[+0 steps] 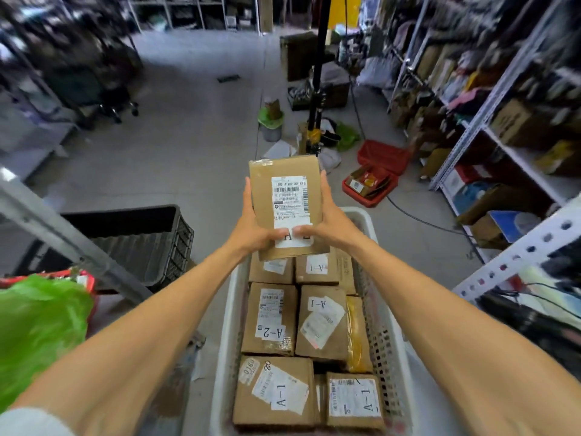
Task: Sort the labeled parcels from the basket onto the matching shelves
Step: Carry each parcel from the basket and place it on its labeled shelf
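I hold a brown cardboard parcel [287, 196] upright above the far end of the white basket [227, 313]. My left hand [253, 225] grips its left edge and my right hand [330, 220] grips its right edge. Both thumbs lie across the white label at the bottom and cover most of its letters. Below, the basket holds several brown parcels: one marked A-2 [270, 319] and others marked A-1 [322, 322], lying flat.
Metal shelves [503, 152] with boxes line the right side. A black crate [141, 237] stands on the left, with a green bag [37, 328] nearer me. Red bins [374, 177], a black pole [316, 99] and a cable lie on the floor ahead.
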